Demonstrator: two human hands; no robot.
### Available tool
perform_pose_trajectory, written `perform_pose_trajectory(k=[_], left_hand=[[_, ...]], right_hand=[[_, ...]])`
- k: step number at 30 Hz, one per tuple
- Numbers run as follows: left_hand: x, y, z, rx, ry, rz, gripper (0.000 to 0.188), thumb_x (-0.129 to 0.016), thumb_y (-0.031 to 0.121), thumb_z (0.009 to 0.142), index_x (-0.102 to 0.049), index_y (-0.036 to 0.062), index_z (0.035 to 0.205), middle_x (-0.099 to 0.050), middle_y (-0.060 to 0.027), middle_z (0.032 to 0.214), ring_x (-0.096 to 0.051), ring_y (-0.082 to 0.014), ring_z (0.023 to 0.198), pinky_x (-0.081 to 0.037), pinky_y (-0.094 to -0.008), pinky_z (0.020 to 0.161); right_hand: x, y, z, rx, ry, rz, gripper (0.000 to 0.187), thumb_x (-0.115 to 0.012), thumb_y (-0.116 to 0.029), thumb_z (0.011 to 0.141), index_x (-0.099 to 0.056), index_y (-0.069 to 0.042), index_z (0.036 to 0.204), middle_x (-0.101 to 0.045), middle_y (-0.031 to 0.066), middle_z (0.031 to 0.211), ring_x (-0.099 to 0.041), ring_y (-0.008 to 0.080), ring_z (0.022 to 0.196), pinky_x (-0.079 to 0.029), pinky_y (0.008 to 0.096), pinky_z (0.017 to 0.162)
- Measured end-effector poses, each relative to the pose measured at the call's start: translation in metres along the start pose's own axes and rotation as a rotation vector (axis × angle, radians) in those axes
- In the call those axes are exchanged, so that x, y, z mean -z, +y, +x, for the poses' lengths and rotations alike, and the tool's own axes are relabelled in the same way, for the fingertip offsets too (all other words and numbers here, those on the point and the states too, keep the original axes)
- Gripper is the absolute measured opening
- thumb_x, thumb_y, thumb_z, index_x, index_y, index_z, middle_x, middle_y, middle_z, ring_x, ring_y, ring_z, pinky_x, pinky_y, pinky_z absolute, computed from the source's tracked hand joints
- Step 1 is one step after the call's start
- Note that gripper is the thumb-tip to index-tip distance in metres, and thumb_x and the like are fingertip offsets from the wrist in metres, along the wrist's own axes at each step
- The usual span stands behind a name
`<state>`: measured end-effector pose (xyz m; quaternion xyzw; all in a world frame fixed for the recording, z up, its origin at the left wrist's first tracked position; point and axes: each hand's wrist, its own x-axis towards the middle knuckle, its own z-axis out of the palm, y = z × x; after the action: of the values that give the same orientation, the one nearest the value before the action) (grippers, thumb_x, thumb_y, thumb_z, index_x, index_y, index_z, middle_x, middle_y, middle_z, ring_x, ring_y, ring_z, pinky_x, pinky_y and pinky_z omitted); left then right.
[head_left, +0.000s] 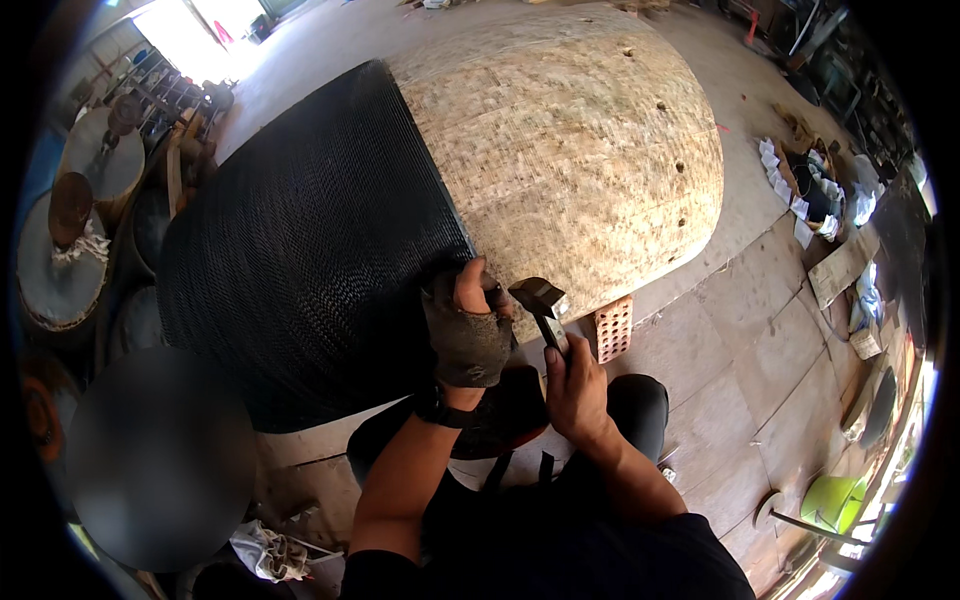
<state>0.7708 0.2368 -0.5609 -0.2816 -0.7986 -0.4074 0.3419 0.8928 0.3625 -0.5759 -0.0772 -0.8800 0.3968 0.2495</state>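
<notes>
A large drum lies on its side before me. Its right half is a pale, brown-speckled surface (560, 150) with a row of small holes near the far right rim. Black, finely ridged material (310, 240) wraps the left half. At the near end of the black edge is my left hand (466, 335), in a dark fingerless glove, its fingers curled; what they pinch, if anything, is hidden. My right hand (577, 395) grips the handle of a hammer (540, 298), whose dark metal head is just right of my left fingers, close to the drum's pale surface.
A perforated reddish brick (614, 330) stands against the drum's near right side. Round-topped containers (62, 262) crowd the left. Boards (843, 266), a basket-like bundle with white pieces (806, 190) and a lime-green bucket (833, 502) are on the right. A crumpled white bag (268, 552) lies lower left.
</notes>
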Motion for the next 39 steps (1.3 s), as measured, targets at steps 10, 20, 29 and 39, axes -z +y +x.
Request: perform_pose_trajectory(k=[10,20,29,39], left_hand=[[-0.003,0.002,0.001,-0.04,0.039,0.053,0.067,-0.068,-0.001,0.075,-0.042,-0.005,0.137,-0.062,-0.0107,0.093,-0.059,-0.0301,0.083,-0.046,-0.0478,0.08],[0.039,0.025,-0.094,0.135,-0.358,0.05,0.054,-0.071,0.019,0.086,-0.054,0.0014,0.134,-0.063,-0.0134,0.117,-0.062,-0.0324,0.104,-0.05,-0.046,0.09],[0.014,0.022,-0.2,-0.016,-0.359,0.2,0.035,-0.075,0.021,0.083,-0.066,0.0054,0.113,-0.063,-0.0129,0.113,-0.062,-0.0314,0.101,-0.051,-0.047,0.085],[0.013,0.019,-0.192,0.039,-0.607,0.005,0.023,-0.058,0.014,0.094,-0.071,0.0073,0.111,-0.068,-0.0116,0.11,-0.064,-0.0255,0.103,-0.051,-0.0421,0.091]], right_hand=[[0.002,-0.003,0.011,0.008,-0.101,-0.088,0.018,-0.056,-0.011,0.099,-0.048,0.001,0.109,-0.06,0.0262,0.072,-0.06,0.0485,0.065,-0.044,0.053,0.055],[-0.007,0.007,0.012,-0.119,-0.164,-0.163,0.02,-0.058,-0.01,0.095,-0.055,0.005,0.108,-0.062,0.0281,0.075,-0.063,0.0486,0.071,-0.049,0.052,0.06],[-0.019,0.015,0.005,-0.037,-0.091,-0.227,0.019,-0.05,-0.015,0.1,-0.052,0.003,0.095,-0.056,0.0142,0.062,-0.055,0.0259,0.052,-0.043,0.039,0.049],[-0.025,0.033,-0.003,0.123,0.008,-0.188,0.016,-0.055,-0.01,0.097,-0.052,0.005,0.102,-0.061,0.03,0.075,-0.06,0.0512,0.067,-0.05,0.0515,0.058]])
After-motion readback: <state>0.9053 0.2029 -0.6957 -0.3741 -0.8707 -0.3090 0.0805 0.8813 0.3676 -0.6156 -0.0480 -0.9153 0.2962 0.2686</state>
